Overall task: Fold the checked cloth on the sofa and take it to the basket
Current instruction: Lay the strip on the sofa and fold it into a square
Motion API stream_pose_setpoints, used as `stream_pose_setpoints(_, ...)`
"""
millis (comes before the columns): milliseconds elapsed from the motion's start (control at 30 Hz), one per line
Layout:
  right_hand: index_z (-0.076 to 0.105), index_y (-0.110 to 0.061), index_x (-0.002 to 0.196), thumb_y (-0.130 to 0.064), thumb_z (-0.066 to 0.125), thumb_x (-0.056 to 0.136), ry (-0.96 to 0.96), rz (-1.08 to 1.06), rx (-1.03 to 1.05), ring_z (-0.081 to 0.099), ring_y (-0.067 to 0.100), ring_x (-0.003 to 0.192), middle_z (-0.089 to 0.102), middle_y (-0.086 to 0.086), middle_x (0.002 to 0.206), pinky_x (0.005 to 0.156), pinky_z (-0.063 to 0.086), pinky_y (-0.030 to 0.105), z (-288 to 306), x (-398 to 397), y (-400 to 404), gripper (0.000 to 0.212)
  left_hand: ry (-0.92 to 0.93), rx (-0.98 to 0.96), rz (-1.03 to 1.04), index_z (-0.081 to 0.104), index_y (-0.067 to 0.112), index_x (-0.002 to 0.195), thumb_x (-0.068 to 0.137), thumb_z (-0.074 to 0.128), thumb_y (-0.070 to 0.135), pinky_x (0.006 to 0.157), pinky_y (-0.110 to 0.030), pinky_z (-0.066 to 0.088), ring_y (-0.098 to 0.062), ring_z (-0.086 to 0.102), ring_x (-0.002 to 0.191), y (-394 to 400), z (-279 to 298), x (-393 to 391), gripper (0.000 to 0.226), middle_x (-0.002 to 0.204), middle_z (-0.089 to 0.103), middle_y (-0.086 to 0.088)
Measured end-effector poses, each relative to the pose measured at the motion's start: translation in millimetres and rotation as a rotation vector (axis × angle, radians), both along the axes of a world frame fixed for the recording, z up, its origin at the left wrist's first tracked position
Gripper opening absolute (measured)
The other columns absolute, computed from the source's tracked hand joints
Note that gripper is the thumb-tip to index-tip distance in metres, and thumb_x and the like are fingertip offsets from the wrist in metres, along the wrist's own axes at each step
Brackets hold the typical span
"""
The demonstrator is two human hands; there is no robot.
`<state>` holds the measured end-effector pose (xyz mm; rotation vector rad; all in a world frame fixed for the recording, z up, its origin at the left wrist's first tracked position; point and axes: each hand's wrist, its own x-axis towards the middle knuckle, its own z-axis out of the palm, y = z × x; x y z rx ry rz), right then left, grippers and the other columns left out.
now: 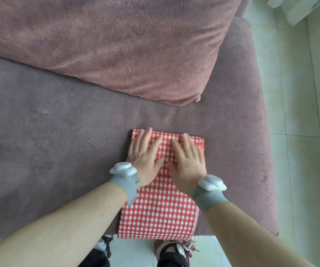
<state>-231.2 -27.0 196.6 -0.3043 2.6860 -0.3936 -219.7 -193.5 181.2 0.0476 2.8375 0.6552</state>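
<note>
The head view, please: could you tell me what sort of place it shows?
Probably a home living room: a mauve sofa with a big pink cushion, pale floor tiles beside it, and a checked cloth being flattened on the seat.

Soft, even daylight fills the scene, brightest at the right, where the pale floor tiles point(299, 132) look washed out with a greenish cast. Shadows are faint; a thin dark edge lies under the pink cushion point(116, 45) on the sofa seat point(39, 132). The fingers of both hands point(144, 151) point(189, 157) are smeared by motion blur. Wide-angle distortion bends the forearms and stretches the corners, and fine detail looks soft throughout.
</note>
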Motion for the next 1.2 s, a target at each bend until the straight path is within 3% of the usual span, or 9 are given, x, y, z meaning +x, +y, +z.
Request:
stream_pose_setpoints(133,0.054,-0.014,0.122,-0.038,0.062,0.079,0.02,-0.843,-0.11,0.051,0.034,0.117,0.052,0.013,0.13,0.1,0.04,0.049,29.9,-0.6,10.8,0.049,0.028,0.261,0.665,0.045,0.007,0.133,0.084,0.064,0.032,0.101,-0.039,0.037,-0.03,0.048,0.116,-13.5,18.9,-0.6,0.058,0.134,0.044,-0.015)
stream_pose_setpoints(233,0.057,-0.014,0.098,-0.042,0.062,0.075,-0.29,-1.041,-0.368,0.064,0.022,0.091,0.066,0.006,0.104,0.086,0.054,0.042,33.9,-6.5,20.3,0.036,-0.268,0.545,0.926,0.054,0.014,0.125,0.078,0.06,0.052,0.082,-0.03,0.046,-0.014,0.061,0.092,-24.3,19.7,-4.9,0.06,0.114,0.065,-0.001)
stream_pose_setpoints(333,0.066,-0.015,0.089,-0.032,0.066,0.081,-0.512,-1.15,-0.579,0.072,0.022,0.079,0.075,0.002,0.089,0.071,0.058,0.039,34.0,-10.1,27.3,0.019,-0.494,0.929,0.973,0.07,0.018,0.102,0.069,0.064,0.055,0.084,-0.04,0.054,-0.022,0.072,0.086,-36.0,17.3,-8.7,0.05,0.094,0.075,-0.002)
stream_pose_setpoints(433,0.066,-0.013,0.097,-0.025,0.067,0.086,-0.675,-1.106,-0.746,0.074,0.018,0.074,0.077,-0.001,0.084,0.064,0.054,0.033,37.0,-8.9,34.8,0.016,-0.601,1.102,0.891,0.066,0.021,0.107,0.07,0.071,0.047,0.084,-0.043,0.053,-0.022,0.072,0.089,-43.1,17.6,-2.9,0.046,0.096,0.075,-0.002)
stream_pose_setpoints(533,0.066,-0.017,0.102,-0.025,0.068,0.088,-0.575,-0.951,-0.843,0.074,0.014,0.081,0.077,-0.002,0.095,0.068,0.056,0.031,46.6,2.4,36.0,0.016,-0.506,1.148,0.839,0.063,0.025,0.106,0.074,0.071,0.042,0.083,-0.044,0.054,-0.024,0.071,0.095,-48.0,26.7,4.1,0.038,0.099,0.075,-0.001)
stream_pose_setpoints(767,0.07,-0.021,0.094,-0.04,0.071,0.076,-0.228,-0.726,-0.893,0.073,0.018,0.087,0.076,-0.001,0.094,0.076,0.06,0.04,92.7,-4.9,39.1,0.026,-0.233,0.963,0.654,0.062,0.03,0.096,0.062,0.069,0.059,0.083,-0.046,0.055,-0.018,0.07,0.092,-49.9,74.6,-22.3,0.045,0.098,0.073,0.002)
stream_pose_setpoints(900,0.07,-0.021,0.092,-0.023,0.071,0.087,-0.125,-0.717,-0.861,0.072,0.024,0.089,0.076,0.003,0.095,0.082,0.058,0.049,90.2,-54.1,34.5,0.005,-0.14,0.932,0.665,0.063,0.016,0.1,0.069,0.067,0.046,0.086,-0.052,0.054,-0.026,0.069,0.092,-44.6,82.3,-70.6,0.044,0.098,0.072,-0.006)
stream_pose_setpoints(1033,0.072,-0.025,0.086,-0.037,0.072,0.079,0.01,-0.691,-0.895,0.072,0.019,0.087,0.076,-0.002,0.091,0.081,0.059,0.045,89.9,-108.1,26.7,0.014,-0.051,0.971,0.623,0.065,0.023,0.094,0.071,0.067,0.045,0.084,-0.048,0.056,-0.02,0.071,0.09,-52.3,84.8,-127.6,0.033,0.097,0.073,-0.002)
stream_pose_setpoints(1200,0.069,-0.03,0.083,-0.034,0.072,0.083,-0.033,-0.661,-0.796,0.072,0.016,0.087,0.075,-0.005,0.093,0.083,0.059,0.044,62.1,-151.3,16.5,0.005,-0.043,0.789,0.597,0.059,0.021,0.097,0.081,0.064,0.039,0.086,-0.049,0.054,-0.022,0.068,0.092,-64.2,48.4,-165.1,0.025,0.1,0.07,-0.003)
